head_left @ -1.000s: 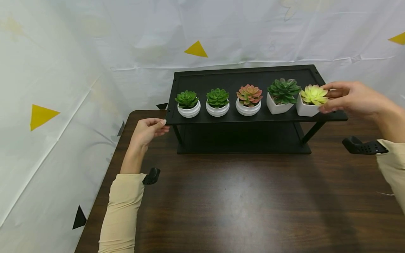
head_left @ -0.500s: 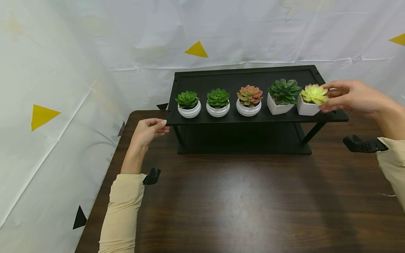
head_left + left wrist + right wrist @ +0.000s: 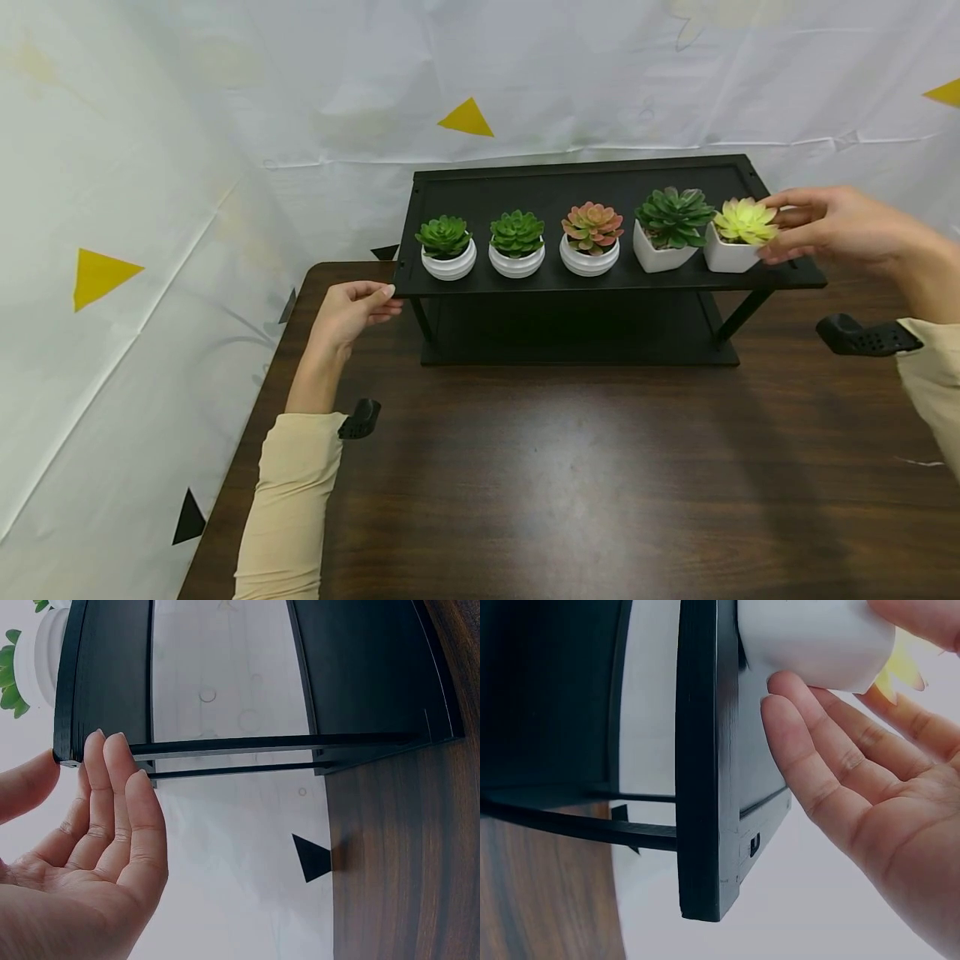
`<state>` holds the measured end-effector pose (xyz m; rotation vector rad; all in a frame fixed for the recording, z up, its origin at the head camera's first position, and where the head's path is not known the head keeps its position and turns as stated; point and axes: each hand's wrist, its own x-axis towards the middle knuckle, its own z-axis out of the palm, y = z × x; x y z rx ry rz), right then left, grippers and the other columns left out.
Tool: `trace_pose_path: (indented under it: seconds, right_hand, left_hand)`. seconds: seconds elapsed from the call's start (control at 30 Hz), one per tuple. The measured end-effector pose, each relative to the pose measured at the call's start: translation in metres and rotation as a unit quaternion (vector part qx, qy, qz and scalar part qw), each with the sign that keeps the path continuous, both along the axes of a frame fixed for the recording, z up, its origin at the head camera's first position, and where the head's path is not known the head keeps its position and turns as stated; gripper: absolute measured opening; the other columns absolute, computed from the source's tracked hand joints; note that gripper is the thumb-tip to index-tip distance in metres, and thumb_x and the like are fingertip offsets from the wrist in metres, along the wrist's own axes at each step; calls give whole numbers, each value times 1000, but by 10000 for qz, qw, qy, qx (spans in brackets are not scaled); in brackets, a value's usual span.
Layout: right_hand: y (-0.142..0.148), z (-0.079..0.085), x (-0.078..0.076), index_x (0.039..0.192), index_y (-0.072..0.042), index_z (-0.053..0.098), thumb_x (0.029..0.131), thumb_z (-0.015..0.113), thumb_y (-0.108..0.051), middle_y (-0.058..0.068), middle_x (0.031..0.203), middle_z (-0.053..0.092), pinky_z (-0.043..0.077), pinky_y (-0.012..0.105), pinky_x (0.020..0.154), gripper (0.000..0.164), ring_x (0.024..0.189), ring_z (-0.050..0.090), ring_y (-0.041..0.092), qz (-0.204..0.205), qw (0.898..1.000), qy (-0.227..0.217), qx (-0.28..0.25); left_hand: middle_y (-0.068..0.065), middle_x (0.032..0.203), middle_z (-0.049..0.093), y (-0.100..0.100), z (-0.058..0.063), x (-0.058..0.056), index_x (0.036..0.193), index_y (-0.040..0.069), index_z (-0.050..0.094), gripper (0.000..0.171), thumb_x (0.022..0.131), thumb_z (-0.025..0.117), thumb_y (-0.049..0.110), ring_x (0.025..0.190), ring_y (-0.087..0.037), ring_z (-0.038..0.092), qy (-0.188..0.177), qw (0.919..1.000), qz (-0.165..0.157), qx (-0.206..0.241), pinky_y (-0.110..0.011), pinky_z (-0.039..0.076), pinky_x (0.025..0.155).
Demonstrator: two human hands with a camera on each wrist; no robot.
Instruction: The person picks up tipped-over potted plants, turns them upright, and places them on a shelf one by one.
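A black two-tier shelf stands on the table with a row of potted succulents along its upper board. At the board's front left corner, my left hand pinches the edge; the left wrist view has the thumb on top and fingers beneath. My right hand holds the white square pot of the yellow-green succulent at the right end, thumb in front and fingers along its right side. In the right wrist view the white pot is close to the board's surface; whether it touches is unclear.
Left of the held pot stands a dark green succulent in a square pot. Further left are a reddish succulent and two green ones in round white pots. A brown wooden table extends in front; white sheeting hangs behind.
My right hand and wrist have shifted very slightly away from me, with the yellow-green succulent's pot moving a little back too. The left hand holds still on the shelf corner.
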<state>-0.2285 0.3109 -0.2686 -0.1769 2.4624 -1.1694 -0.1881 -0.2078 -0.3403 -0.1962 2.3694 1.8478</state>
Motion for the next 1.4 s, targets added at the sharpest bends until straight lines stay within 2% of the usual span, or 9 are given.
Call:
trace_pose_path:
  seconds: [0.27,0.47,0.57,0.7,0.9,0.97,1.07,1.2,1.4]
  right_hand:
    - [4,-5,-4,142,6,13,91,57,-10,34,138,24,51,21,71,69,84,58,-2,22,10000,71,38]
    - [6,-7,-4,142,4,14,88,62,-12,35,138,24,49,17,69,74,85,54,-7,59,9996,142,229]
    - [6,-9,-3,141,5,15,90,58,-7,34,136,27,52,22,70,67,84,58,-1,64,9998,199,70]
    - [9,-12,-2,140,6,14,92,51,0,32,132,29,54,27,72,61,82,63,9,55,9994,282,-170]
    - [13,-17,1,141,0,16,93,50,1,32,131,28,54,27,71,59,83,63,7,-9,9987,409,-315]
    - [12,-17,3,140,-4,20,92,52,-1,27,129,32,54,26,71,57,83,62,5,-78,9985,471,-280]
    - [12,-16,9,137,-8,26,92,53,-2,9,116,47,53,25,70,54,82,62,4,-126,9978,604,-240]
    - [16,-17,14,137,-8,28,93,52,-3,-12,100,50,54,26,68,51,81,62,5,-136,9967,791,-144]
    - [20,-20,22,138,-6,28,93,53,-5,-16,100,50,53,26,67,52,81,62,4,-122,9957,911,-122]
  left_hand:
    - [-2,84,62,0,0,0,114,-10,55,32,93,55,14,77,-11,63,-11,10000,3,-12,-31,51,81]
    - [-3,85,62,0,-1,0,114,-10,54,32,93,54,14,77,-10,63,-2,10000,11,39,-41,47,88]
    - [-2,84,62,0,-1,0,115,-11,54,32,93,54,13,76,-10,63,13,10000,9,83,-43,46,90]
    - [0,82,61,0,0,0,115,-10,54,32,93,54,13,76,-10,63,20,10000,5,55,-37,49,85]
    - [0,81,62,1,-1,0,115,-10,54,32,93,54,13,75,-9,63,17,10000,67,56,-36,49,85]
    - [-1,82,63,1,-2,1,115,-10,54,32,93,54,13,76,-9,63,15,9999,95,61,-37,49,86]
    - [-2,84,63,1,-2,1,115,-9,55,31,94,54,13,77,-10,63,9,9999,120,12,-32,51,82]
    - [-2,84,64,2,-2,2,115,-9,55,31,94,54,14,77,-10,63,1,9999,129,13,-28,51,79]
    - [-3,85,64,3,-1,3,114,-9,56,31,94,54,15,77,-11,63,-10,9999,169,-3,-31,50,83]
